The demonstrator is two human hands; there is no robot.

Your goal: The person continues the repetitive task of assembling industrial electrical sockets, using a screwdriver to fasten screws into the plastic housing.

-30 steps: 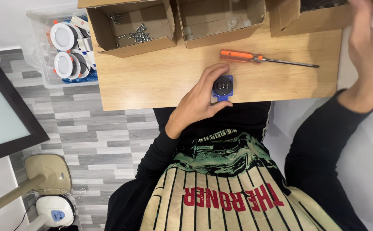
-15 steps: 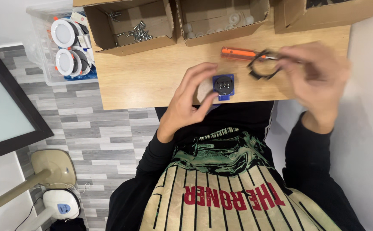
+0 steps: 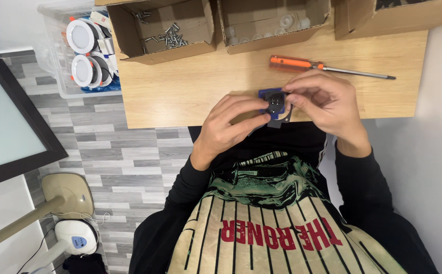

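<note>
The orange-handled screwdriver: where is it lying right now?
In the head view, the screwdriver lies flat on the wooden table, right of centre, just beyond the right hand and in front of the cardboard boxes.

Left brown cardboard box (image 3: 162, 28): I see it open-topped at the far edge of the light wooden worktop (image 3: 180, 96), with loose metal screws lying inside.
Middle brown cardboard box (image 3: 274, 23): it stands just beside the first, also open, with small whitish round parts at its back wall.
Right brown cardboard box (image 3: 393, 18): at the far right corner of the worktop; I only catch part of it.
Clear plastic tub (image 3: 61, 56): on the floor left of the worktop, holding round white lamp fittings.
Black-framed screen (image 3: 8, 119): at my left edge, rectangular, tilted, its face a pale, blank grey-green.
</note>
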